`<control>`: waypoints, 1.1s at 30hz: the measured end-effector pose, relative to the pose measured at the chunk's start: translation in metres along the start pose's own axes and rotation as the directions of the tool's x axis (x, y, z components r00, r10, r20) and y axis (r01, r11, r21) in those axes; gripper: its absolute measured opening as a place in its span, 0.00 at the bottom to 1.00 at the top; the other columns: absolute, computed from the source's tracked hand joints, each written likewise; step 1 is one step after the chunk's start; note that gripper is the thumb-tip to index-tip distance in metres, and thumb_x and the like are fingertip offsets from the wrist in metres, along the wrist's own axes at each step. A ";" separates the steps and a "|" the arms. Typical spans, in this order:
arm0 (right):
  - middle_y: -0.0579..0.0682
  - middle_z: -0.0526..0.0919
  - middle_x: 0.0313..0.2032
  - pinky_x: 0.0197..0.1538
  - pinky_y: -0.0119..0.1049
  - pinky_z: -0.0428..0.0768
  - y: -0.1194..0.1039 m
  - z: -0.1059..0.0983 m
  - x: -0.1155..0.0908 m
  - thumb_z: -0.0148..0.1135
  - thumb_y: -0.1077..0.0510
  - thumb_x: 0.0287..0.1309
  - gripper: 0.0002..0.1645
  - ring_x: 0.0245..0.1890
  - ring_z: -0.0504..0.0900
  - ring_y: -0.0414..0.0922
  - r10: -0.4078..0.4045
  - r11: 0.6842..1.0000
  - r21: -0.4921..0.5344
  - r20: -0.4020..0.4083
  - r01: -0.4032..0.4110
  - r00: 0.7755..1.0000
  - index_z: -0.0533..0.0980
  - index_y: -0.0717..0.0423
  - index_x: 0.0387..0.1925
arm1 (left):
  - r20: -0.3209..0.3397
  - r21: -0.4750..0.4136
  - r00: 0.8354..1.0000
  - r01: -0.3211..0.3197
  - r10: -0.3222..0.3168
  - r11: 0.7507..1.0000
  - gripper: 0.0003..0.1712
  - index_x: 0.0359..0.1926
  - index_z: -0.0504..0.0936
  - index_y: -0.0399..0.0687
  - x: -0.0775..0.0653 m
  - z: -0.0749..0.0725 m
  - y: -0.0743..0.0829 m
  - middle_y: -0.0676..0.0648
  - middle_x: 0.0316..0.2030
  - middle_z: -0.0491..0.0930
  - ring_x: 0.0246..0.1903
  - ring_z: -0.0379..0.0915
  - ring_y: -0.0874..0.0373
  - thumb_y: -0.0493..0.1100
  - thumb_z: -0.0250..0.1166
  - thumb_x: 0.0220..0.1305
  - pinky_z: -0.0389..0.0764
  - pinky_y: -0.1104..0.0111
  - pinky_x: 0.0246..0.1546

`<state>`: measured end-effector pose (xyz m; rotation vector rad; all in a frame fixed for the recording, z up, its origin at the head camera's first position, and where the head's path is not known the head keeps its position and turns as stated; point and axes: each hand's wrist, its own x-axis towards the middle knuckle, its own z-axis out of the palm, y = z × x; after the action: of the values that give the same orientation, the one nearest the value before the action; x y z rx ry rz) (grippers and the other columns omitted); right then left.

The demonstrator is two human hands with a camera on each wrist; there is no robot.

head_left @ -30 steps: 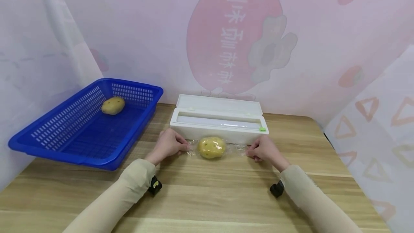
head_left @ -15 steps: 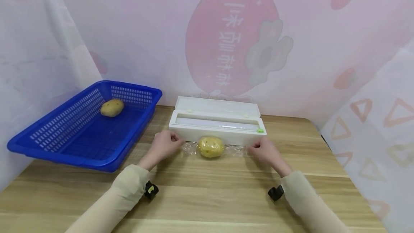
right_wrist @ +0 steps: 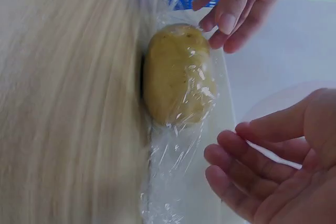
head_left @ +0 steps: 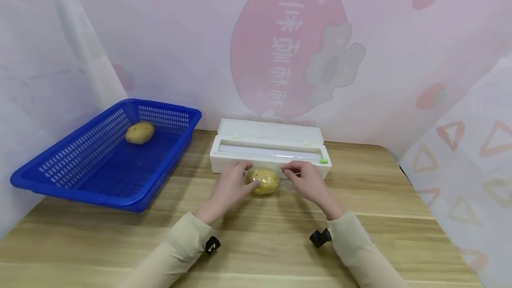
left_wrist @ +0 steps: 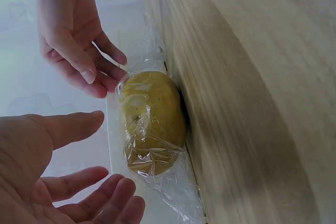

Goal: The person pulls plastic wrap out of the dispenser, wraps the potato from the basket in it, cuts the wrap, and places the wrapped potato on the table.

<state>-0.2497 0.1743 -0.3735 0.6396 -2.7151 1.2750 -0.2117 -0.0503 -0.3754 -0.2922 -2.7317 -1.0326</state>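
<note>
A potato (head_left: 264,182) wrapped in clear cling film (right_wrist: 168,153) lies on the table before the white cling film box. Loose film sticks out past both ends, seen in the left wrist view as a film tail (left_wrist: 181,192). At the potato's left side is my left hand (head_left: 231,186), thumb and fingers spread; the left wrist view shows a gap between them and the potato. My right hand (head_left: 309,185) hovers beside the right end, its fingers loosely bent, thumb near the index finger, with nothing between them in the right wrist view.
The white cling film box (head_left: 218,163) stands behind the potato with its lid (head_left: 272,131) raised, a film roll (head_left: 268,151) inside and a green slider (head_left: 323,161). At left, a blue basket (head_left: 160,190) holds another potato (head_left: 140,133). A printed curtain hangs behind the table (head_left: 272,252).
Both hands have let go of the film's ends and moved inward, closer to the wrapped potato. The potato, box and basket stay in place.
</note>
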 end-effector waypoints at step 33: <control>0.57 0.85 0.45 0.33 0.53 0.83 0.008 0.016 -0.003 0.64 0.62 0.64 0.19 0.28 0.86 0.51 -0.129 0.957 0.288 0.308 0.037 0.943 0.79 0.61 0.56 | 0.157 -0.287 0.958 -0.190 0.241 0.939 0.20 0.50 0.83 0.35 0.009 0.002 -0.025 0.42 0.47 0.83 0.49 0.79 0.46 0.32 0.73 0.54 0.78 0.54 0.50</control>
<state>-0.2480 0.1681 -0.3905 1.0711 -2.7322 1.6817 -0.2270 -0.0664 -0.3905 -0.7550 -2.6344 -1.3733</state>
